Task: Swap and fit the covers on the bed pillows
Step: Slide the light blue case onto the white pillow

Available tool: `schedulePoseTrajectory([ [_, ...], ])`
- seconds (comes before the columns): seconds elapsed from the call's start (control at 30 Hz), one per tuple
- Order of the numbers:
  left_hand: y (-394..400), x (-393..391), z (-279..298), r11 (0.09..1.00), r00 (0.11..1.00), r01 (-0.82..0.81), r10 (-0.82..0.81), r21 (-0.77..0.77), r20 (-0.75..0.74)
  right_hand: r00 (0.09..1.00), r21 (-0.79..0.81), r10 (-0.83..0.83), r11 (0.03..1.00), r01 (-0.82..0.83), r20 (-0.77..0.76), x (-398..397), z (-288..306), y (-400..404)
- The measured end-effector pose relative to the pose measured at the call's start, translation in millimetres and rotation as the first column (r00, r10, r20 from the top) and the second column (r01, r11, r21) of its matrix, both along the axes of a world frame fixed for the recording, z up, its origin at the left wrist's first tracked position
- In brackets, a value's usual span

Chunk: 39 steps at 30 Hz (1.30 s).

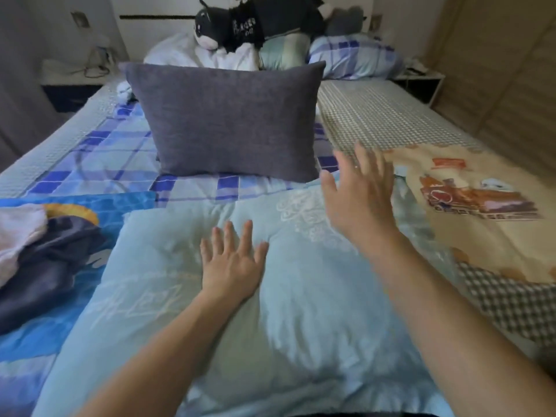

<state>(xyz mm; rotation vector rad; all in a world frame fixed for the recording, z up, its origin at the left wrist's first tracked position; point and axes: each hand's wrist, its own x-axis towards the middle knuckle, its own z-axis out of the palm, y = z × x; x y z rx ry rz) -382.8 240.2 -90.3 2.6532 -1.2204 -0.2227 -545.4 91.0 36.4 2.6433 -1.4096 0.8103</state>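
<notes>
A light blue pillow (301, 311) with white patterns lies flat on the bed right in front of me. My left hand (230, 263) rests palm down on its middle, fingers spread. My right hand (358, 194) hovers open above the pillow's far right corner, fingers apart, holding nothing. Beyond them a dark grey pillow (225, 118) stands upright on the blue checked sheet (99, 158). A beige cover with a cartoon print (469, 206) lies spread out to the right.
Dark blue and pink clothes (39, 254) are heaped at the left on a bright blue cover. At the headboard lie a black and white plush toy (240, 25), a white pillow (186, 52) and a blue checked pillow (355, 55). A bedside table (421, 82) stands at the far right.
</notes>
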Motion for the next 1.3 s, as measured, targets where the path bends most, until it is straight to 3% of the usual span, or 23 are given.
schedulePoseTrajectory([
  [0.03,-0.6,0.5,2.9,1.000,1.000,-0.005,0.005,-0.003,-0.007,0.996,-0.146,0.071,0.987,-0.063,0.055,4.8,5.6,20.1],
  [0.07,0.4,0.9,5.7,1.000,1.000,-0.008,0.008,-0.002,-0.008,0.993,-0.151,0.117,0.982,-0.112,0.025,-1.6,-12.0,31.1],
  [0.17,7.2,9.5,8.7,1.000,0.999,0.011,-0.012,0.026,0.045,0.921,0.261,0.073,0.965,0.032,-0.383,-39.2,-108.1,38.2],
  [0.23,12.0,15.8,7.4,0.995,0.995,0.021,-0.030,0.099,0.093,0.882,0.475,0.168,0.877,0.070,-0.441,-40.3,-115.3,11.8],
  [0.3,14.6,25.2,5.9,0.991,0.998,-0.021,0.013,0.135,0.061,0.887,0.565,0.279,0.825,-0.025,-0.368,-10.1,-59.7,-14.7],
  [0.37,17.5,29.4,6.4,0.990,0.998,-0.052,0.048,0.131,0.034,0.955,0.449,0.271,0.872,-0.193,-0.117,16.8,7.4,-35.0],
  [0.43,20.7,27.2,7.1,0.992,0.998,-0.056,0.051,0.109,0.046,0.920,0.028,0.274,0.956,-0.293,0.281,23.2,36.3,-37.0],
  [0.47,22.3,24.3,7.4,0.994,0.998,-0.053,0.048,0.091,0.051,0.884,-0.090,0.352,0.936,-0.341,0.306,20.3,30.3,-36.1],
  [0.5,23.8,20.7,7.4,0.996,0.997,-0.052,0.048,0.074,0.057,0.890,-0.084,0.402,0.915,-0.394,0.214,18.4,7.9,-38.9],
  [0.53,25.4,19.1,7.9,0.997,0.997,-0.052,0.049,0.065,0.053,0.912,0.040,0.409,0.911,-0.411,0.036,10.6,-23.5,-57.5],
  [0.57,26.5,20.6,8.5,0.997,0.999,-0.047,0.046,0.060,0.027,0.925,0.211,0.335,0.931,-0.297,-0.178,2.2,-44.6,-75.7],
  [0.6,26.3,22.0,10.7,0.997,0.999,-0.041,0.041,0.060,-0.004,0.944,0.398,0.151,0.917,-0.023,-0.293,-18.3,-77.2,-127.3],
  [0.63,27.6,22.0,11.2,0.997,0.999,-0.040,0.042,0.064,-0.018,0.957,0.516,-0.041,0.835,0.191,-0.287,-42.1,-108.3,-180.5],
  [0.67,27.9,22.8,12.0,0.997,0.999,-0.047,0.048,0.061,-0.012,0.940,0.598,-0.155,0.737,0.314,-0.303,-61.7,-125.9,-231.8],
  [0.73,27.0,26.4,14.0,0.995,0.999,-0.053,0.053,0.085,0.003,0.898,0.553,-0.285,0.712,0.432,-0.334,-81.8,-112.6,-265.4],
  [0.8,23.8,28.0,16.0,0.990,0.998,-0.057,0.059,0.133,-0.008,0.916,0.374,-0.350,0.837,0.399,-0.194,-63.9,-59.2,-208.9],
  [0.87,10.7,26.0,27.1,0.989,0.996,-0.089,0.092,0.119,-0.023,0.988,0.301,-0.153,0.941,0.154,-0.026,-31.0,-10.4,-126.8],
  [0.97,-28.4,-3.8,58.5,0.993,0.999,-0.051,0.051,-0.104,-0.010,0.945,0.296,0.233,0.942,-0.160,-0.229,-8.4,-12.9,-34.4],
  [1.03,-57.0,-50.7,82.4,0.964,0.991,0.127,-0.113,-0.234,0.074,0.900,0.337,0.240,0.935,-0.113,-0.364,-16.7,-18.6,-6.4],
  [1.1,-74.7,-87.9,93.0,0.926,0.953,0.285,-0.244,-0.248,0.182,0.927,0.228,0.139,0.972,-0.060,-0.347,-26.9,-7.3,-0.5],
  [1.17,-78.2,-86.2,76.0,0.946,0.933,0.294,-0.252,-0.138,0.258,0.972,0.091,0.006,0.996,0.016,-0.233,-35.4,-11.2,-4.3],
  [1.2,-72.2,-77.0,55.0,0.963,0.938,0.258,-0.229,-0.081,0.260,0.973,0.118,-0.026,0.992,0.054,-0.231,-39.9,-26.3,-5.7],
  [1.3,-22.4,-73.5,-15.3,0.969,0.960,0.217,-0.234,0.119,0.155,0.906,0.290,-0.002,0.947,0.137,-0.423,-54.0,-103.1,34.8],
])
